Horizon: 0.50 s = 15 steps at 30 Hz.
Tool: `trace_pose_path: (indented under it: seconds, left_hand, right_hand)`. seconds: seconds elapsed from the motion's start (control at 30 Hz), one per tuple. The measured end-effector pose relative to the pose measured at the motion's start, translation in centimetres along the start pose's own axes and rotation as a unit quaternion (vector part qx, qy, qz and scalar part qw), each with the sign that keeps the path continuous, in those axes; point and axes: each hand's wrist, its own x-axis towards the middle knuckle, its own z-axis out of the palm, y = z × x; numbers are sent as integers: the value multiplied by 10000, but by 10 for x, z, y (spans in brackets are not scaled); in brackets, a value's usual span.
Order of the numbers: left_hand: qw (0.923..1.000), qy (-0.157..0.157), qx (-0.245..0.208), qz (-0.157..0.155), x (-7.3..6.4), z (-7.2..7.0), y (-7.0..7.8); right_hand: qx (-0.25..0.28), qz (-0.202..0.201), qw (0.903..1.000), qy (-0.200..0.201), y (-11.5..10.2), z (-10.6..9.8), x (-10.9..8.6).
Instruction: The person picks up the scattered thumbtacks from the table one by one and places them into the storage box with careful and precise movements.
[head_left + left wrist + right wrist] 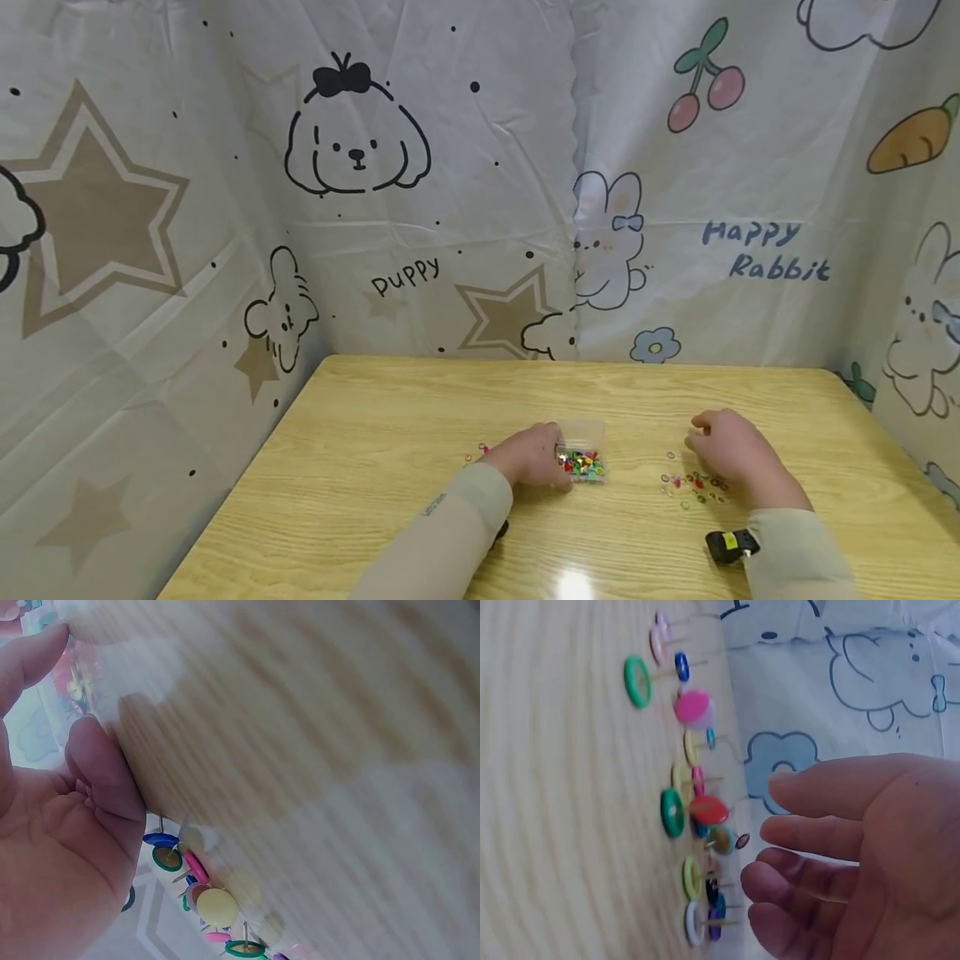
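A small clear plastic box (582,432) stands on the table with its lid raised, holding many colourful thumbtacks (585,464). My left hand (534,455) grips the box by its left side, thumb at the near corner. Its fingertips are at the box wall in the left wrist view. My right hand (738,457) hovers with loosely bent fingers beside a scatter of thumbtacks (699,482), right of the box. In the right wrist view nothing shows between the fingers; green, pink, red and white tacks (694,922) lie point up or tipped over.
More loose thumbtacks (217,907) lie left of the box, partly hidden behind the left forearm in the head view. The wooden table (420,408) ends at a printed cloth (480,208) at the back and sides.
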Motion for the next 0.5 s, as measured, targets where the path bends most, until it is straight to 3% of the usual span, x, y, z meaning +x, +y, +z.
trace_pose_path:
  seconds: [0.5]
  left_hand:
    - [10000,7,39,-10,0,0,0]
  right_hand:
    - [378,546,9973,-330,4,-2,-2]
